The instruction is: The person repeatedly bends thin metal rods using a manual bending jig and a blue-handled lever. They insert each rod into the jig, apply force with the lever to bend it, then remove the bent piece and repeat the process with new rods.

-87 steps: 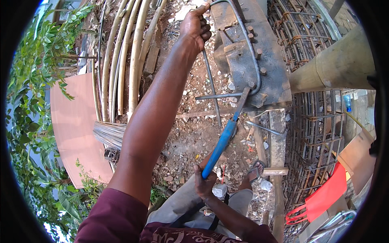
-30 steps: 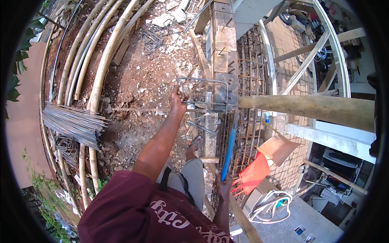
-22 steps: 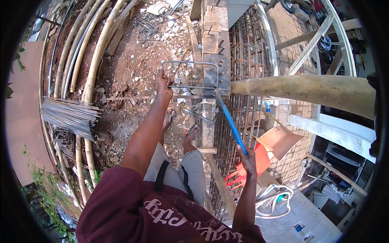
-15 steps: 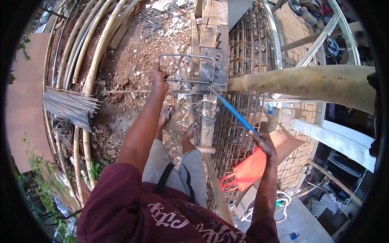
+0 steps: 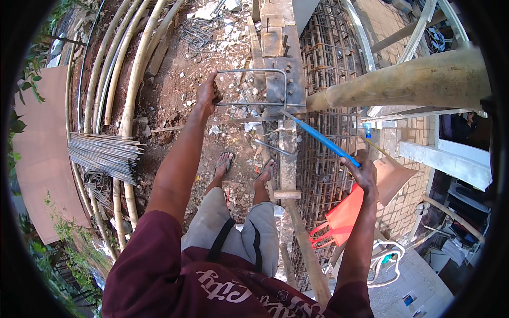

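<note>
My left hand is closed round the end of a thin steel rod bent into an open rectangle, a rebar stirrup. Its far corner lies over a dark metal plate with upright pegs, fixed on a narrow wooden beam. My right hand grips the lower end of a rebar bending bar with a blue handle. The bar slants up to the left, and its grey head meets the stirrup's lower rod at the plate's near edge. Exactly how the head sits on the rod cannot be made out.
Bundled cut rods lie across long bamboo poles at left. Tied rebar cages run right of the beam, under a thick bamboo pole. A red bag hangs near my right forearm. Rubble covers the ground round my sandalled feet.
The view has turned and shifted slightly, so the surroundings sit differently. The blue bar lies a little flatter in the picture, with my right hand farther right. Both hands keep their grip.
</note>
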Action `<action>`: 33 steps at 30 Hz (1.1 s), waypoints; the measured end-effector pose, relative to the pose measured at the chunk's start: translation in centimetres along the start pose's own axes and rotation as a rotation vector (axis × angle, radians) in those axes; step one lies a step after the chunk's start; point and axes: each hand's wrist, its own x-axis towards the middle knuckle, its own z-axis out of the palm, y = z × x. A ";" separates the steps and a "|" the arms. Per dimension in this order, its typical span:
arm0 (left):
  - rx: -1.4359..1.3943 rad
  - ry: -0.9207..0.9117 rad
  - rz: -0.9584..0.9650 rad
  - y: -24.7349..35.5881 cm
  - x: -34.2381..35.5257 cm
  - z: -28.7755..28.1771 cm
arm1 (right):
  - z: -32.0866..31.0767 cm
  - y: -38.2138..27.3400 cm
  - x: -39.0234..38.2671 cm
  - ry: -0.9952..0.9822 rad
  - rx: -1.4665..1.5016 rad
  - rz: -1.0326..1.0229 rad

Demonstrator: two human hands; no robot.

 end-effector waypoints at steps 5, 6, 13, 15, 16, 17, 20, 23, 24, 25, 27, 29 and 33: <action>0.164 -0.092 -0.074 1.3 1.7 0.0 | 0.3 -2.0 -2.7 0.085 0.000 0.067; 0.152 -0.117 -0.030 1.0 2.0 0.1 | 0.7 -4.1 -4.1 0.165 -0.021 0.137; 0.152 -0.055 0.030 0.5 2.0 0.2 | 18.9 -18.9 -15.2 0.266 0.322 0.651; 0.180 -0.041 0.015 0.7 1.8 0.4 | 21.2 -16.2 -15.6 0.277 0.512 0.490; 0.187 -0.002 0.000 0.5 1.7 0.4 | 21.5 -14.4 -15.6 0.323 0.478 0.434; 0.176 -0.020 0.038 0.5 1.7 0.6 | 21.5 -13.0 -15.7 0.286 0.427 0.414; 0.199 0.053 0.060 -0.1 1.9 0.7 | 20.1 -11.1 -15.7 0.296 0.323 0.368; 0.194 0.066 0.040 -0.6 2.6 0.3 | 18.9 -11.5 -15.4 0.173 0.514 0.323; 0.175 0.043 0.072 -0.9 2.8 0.2 | 18.8 -11.6 -15.1 0.118 0.484 0.270; 0.165 0.032 0.068 -0.9 2.9 0.0 | 18.6 -11.3 -14.7 0.092 0.561 0.242; 0.182 0.041 0.085 -1.0 3.0 -0.1 | 18.1 -9.6 -13.8 -0.167 0.650 0.161; 0.156 0.027 0.050 -1.1 2.7 -0.1 | 17.7 -7.3 -12.6 -0.463 0.545 0.062; 0.161 -0.014 0.072 -1.2 2.1 0.3 | 19.0 -6.5 -11.7 -0.559 0.971 -0.024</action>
